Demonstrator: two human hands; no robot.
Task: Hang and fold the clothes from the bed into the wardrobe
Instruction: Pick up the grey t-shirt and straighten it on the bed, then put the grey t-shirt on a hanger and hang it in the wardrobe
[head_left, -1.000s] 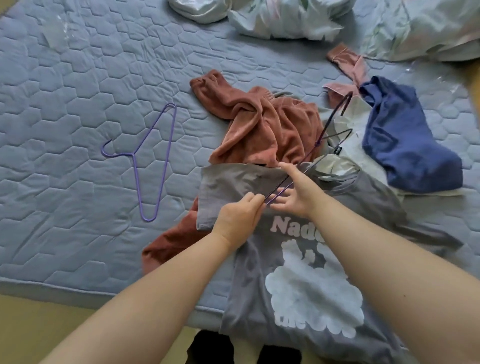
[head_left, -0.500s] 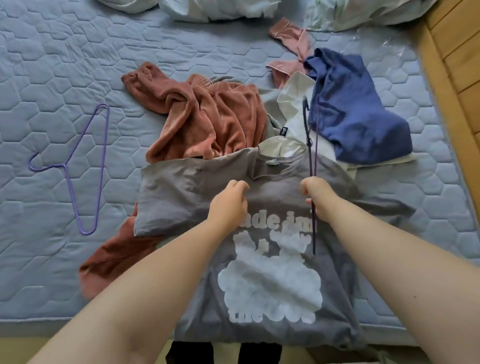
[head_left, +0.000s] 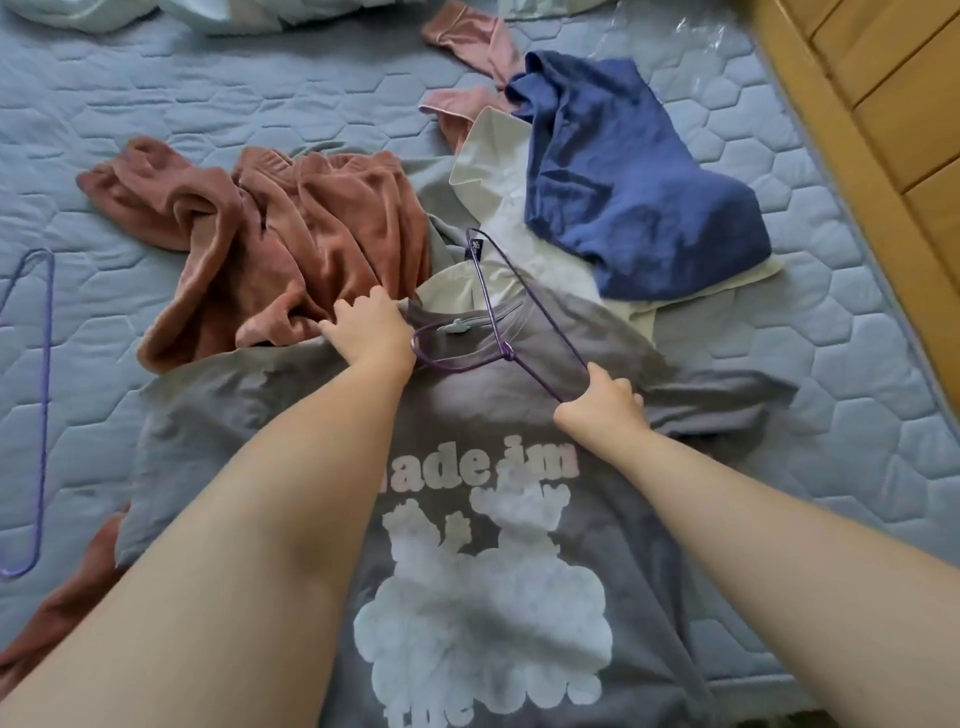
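Note:
A grey T-shirt (head_left: 291, 415) with a white cloud print lies flat on the bed's near edge. My left hand (head_left: 371, 332) grips its collar on the left side. My right hand (head_left: 602, 400) holds one arm of a purple wire hanger (head_left: 501, 299) at the shirt's right shoulder. The hanger's other end sits inside the neck opening, and its hook points up over a cream garment (head_left: 493, 171). A rust-brown velvet garment (head_left: 291, 244) is crumpled behind the shirt. A blue garment (head_left: 623, 171) and a pink one (head_left: 467, 47) lie at the back right.
A second purple hanger (head_left: 44, 395) lies on the blue quilted mattress (head_left: 156, 93) at the far left. Crumpled pale bedding (head_left: 218, 13) sits along the top edge. A wooden bed frame (head_left: 883, 130) runs down the right side. Clear plastic wrap (head_left: 696, 31) lies near the top right.
The hanger has turned from upright to lying across the collar with one end in the neck opening. My left hand moved up to the collar; my right hand moved out to the shoulder.

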